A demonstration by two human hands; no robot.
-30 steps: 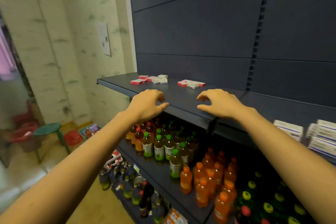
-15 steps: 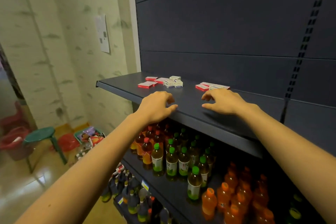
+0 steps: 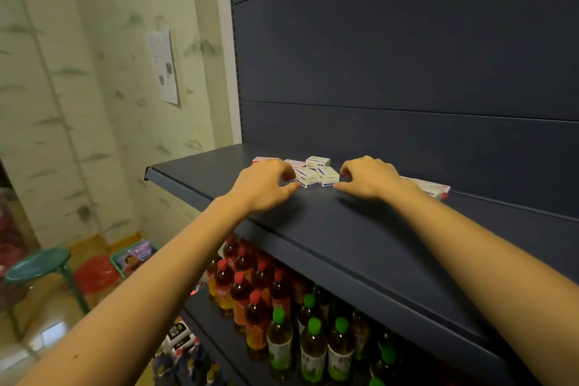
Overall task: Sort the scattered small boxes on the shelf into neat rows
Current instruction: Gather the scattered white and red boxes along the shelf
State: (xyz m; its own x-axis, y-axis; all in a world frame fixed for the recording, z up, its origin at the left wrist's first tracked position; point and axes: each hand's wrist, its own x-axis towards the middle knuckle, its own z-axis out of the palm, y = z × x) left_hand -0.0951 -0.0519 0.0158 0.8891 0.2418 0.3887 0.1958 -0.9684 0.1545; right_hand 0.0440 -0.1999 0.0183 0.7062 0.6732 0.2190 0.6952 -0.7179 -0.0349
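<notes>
My left hand (image 3: 263,186) and my right hand (image 3: 369,178) lie palm down on the dark blue metal shelf (image 3: 344,229), one on each side of three small white cardboard boxes with blue print (image 3: 316,174). The boxes sit bunched at my 12 o'clock, toward the back of the shelf, two in front and one behind. My left hand is at their 9 o'clock and my right at their 3 o'clock. The fingers of both hands are bent into a loose half curl with the thumbs stretched toward the boxes, and they enclose nothing. Each thumb tip lies on the shelf just beside the nearest front box, but I cannot tell whether it touches it. Flat red-and-white packets (image 3: 264,160) lie at 11 o'clock, partly hidden behind my left knuckles, and more flat red-and-white packets lie beyond my right wrist (image 3: 435,189) at 2 o'clock. On the shelf below stand red-capped bottles of amber drink (image 3: 239,290) and green-capped bottles (image 3: 310,341). Down at 8 o'clock a round green stool (image 3: 37,263) stands on the floor.
</notes>
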